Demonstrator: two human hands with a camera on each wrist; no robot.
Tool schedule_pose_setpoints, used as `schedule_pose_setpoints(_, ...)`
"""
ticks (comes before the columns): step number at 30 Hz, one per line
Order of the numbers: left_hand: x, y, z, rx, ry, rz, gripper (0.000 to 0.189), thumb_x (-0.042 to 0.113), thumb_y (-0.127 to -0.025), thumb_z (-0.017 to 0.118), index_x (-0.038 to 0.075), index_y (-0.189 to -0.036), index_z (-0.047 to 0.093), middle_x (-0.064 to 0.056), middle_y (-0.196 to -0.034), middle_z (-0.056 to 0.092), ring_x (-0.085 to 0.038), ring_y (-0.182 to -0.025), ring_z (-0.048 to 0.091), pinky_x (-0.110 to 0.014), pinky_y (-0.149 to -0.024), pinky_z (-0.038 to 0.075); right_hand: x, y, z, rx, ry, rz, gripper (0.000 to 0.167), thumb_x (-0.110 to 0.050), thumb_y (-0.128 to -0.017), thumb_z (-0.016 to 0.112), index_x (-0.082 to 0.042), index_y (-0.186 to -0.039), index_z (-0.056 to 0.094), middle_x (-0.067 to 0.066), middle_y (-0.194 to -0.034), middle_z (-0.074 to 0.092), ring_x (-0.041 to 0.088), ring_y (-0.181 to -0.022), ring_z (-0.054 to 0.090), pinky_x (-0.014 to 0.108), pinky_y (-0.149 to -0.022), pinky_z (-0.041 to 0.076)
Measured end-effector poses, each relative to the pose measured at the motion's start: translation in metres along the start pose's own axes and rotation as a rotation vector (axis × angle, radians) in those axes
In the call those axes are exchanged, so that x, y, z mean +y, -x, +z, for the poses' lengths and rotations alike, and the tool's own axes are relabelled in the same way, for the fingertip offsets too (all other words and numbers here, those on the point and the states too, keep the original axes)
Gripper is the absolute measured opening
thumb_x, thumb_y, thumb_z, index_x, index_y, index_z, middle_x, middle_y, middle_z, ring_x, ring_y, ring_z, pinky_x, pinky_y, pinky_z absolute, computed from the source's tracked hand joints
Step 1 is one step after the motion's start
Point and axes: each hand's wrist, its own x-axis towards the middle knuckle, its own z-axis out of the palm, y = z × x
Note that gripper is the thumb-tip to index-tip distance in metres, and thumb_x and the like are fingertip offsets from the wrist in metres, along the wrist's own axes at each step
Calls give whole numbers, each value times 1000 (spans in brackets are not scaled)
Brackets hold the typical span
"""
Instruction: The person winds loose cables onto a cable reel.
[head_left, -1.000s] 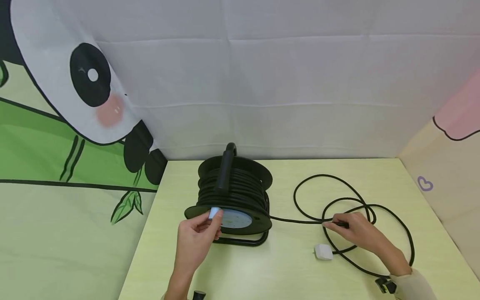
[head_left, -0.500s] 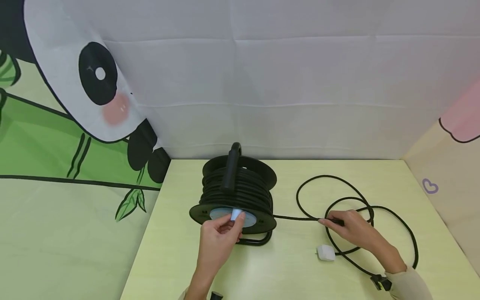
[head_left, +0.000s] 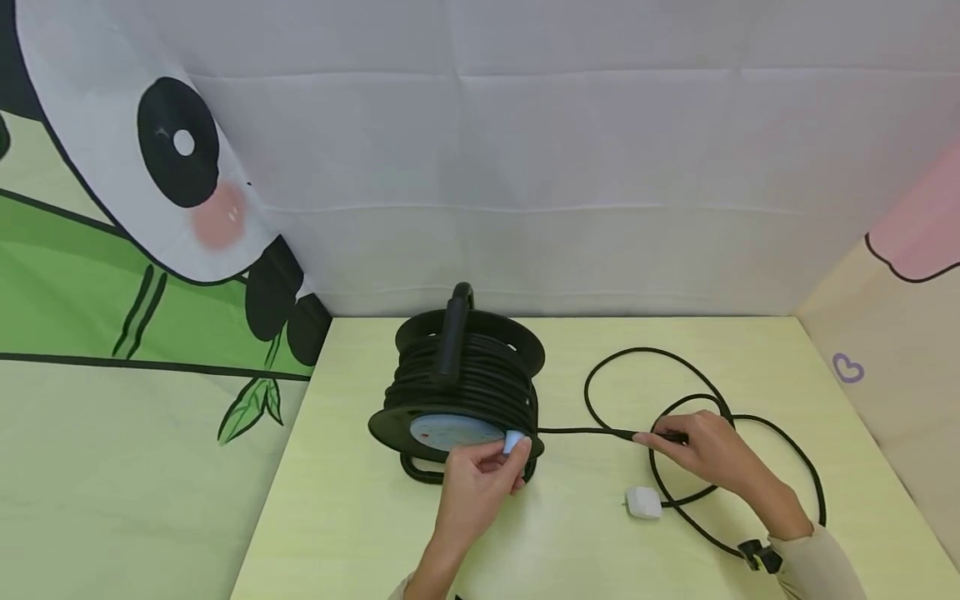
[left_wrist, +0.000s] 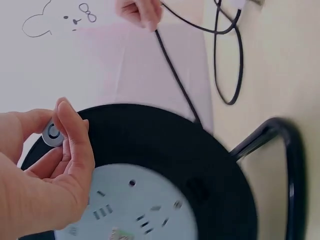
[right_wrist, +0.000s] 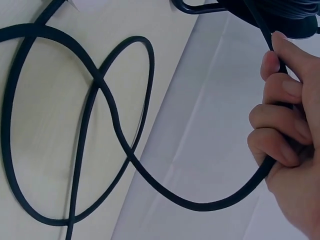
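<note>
A black cable reel (head_left: 381, 429) with a pale blue socket panel (head_left: 450, 430) stands on the table, and black cable is wound round its drum. My left hand (head_left: 476, 492) pinches the small light blue crank knob (head_left: 513, 440) at the right part of the reel's front flange. In the left wrist view, the round end of the knob (left_wrist: 52, 134) shows between thumb and fingers. My right hand (head_left: 712, 454) grips the loose cable (head_left: 577, 431) to the right of the reel. In the right wrist view, the fingers (right_wrist: 274, 117) curl round that cable.
Loops of loose cable (head_left: 802, 454) lie on the right side of the table (head_left: 337, 500). A white plug (head_left: 643, 503) sits in front of them. Behind the table hangs a pale cloth backdrop (head_left: 600, 208). The reel's black carrying handle (head_left: 452, 333) stands upright.
My left hand has carried the knob rightward across the reel's front, from the panel's left part to near the flange's right edge. The right hand keeps its grip on the cable and has shifted slightly.
</note>
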Motion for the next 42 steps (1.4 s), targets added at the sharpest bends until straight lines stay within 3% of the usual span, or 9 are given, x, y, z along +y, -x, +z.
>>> schedule_pose_setpoints(4, -11, -1, 6, -12, 11, -15, 26, 20, -95, 77, 0, -79, 77, -6, -62, 67, -13, -55, 65, -24, -54, 57, 0, -1, -3, -1, 0, 6, 33, -22, -88, 83, -36, -69, 59, -29, -60, 42, -8, -52, 30, 18, -49, 33)
schedule_pose_setpoints(12, -37, -5, 16, -32, 37, -57, 28, 16, -94, 77, -4, -76, 75, -16, -65, 68, -13, -53, 65, -22, -53, 56, -4, -6, -8, -29, 19, -2, 30, -27, -87, 84, -36, -69, 61, -31, -60, 44, -9, -52, 34, 18, -49, 34)
schedule_pose_setpoints(18, -62, -5, 16, -7, 17, -129, 25, 14, -94, 77, -5, -78, 76, -15, -64, 67, -12, -53, 63, -20, -53, 55, -1, -7, -16, -8, 36, -10, 29, -26, -85, 85, -35, -70, 62, -29, -61, 44, -9, -53, 34, 18, -49, 33)
schedule_pose_setpoints(25, -96, -4, -1, 55, -31, -170, 25, 12, -95, 75, -10, -85, 76, -19, -65, 69, -16, -54, 67, -23, -52, 57, 7, -6, -24, 13, 11, 11, 30, -23, -84, 86, -37, -72, 62, -27, -60, 47, -8, -52, 37, 19, -49, 36)
schedule_pose_setpoints(30, -108, -4, -16, 67, -64, -173, 28, 14, -94, 76, -11, -83, 76, -22, -66, 69, -22, -57, 70, -27, -55, 60, 9, -6, -30, 16, -17, 25, 32, -21, -85, 85, -36, -71, 61, -26, -58, 43, -7, -51, 36, 17, -48, 35)
schedule_pose_setpoints(37, -115, -4, -39, 126, -103, -239, 25, 15, -93, 77, -9, -87, 77, -26, -71, 70, -31, -61, 71, -35, -59, 62, 9, -5, -36, 23, -23, 23, 36, -18, -85, 85, -35, -70, 57, -27, -59, 38, -8, -51, 34, 15, -48, 33)
schedule_pose_setpoints(42, -111, -4, -52, 157, -104, -257, 25, 14, -94, 76, -11, -90, 77, -25, -71, 70, -25, -60, 71, -37, -61, 63, 9, -4, -41, 13, -26, 48, 37, -19, -86, 85, -35, -69, 56, -27, -59, 38, -6, -52, 33, 16, -48, 32)
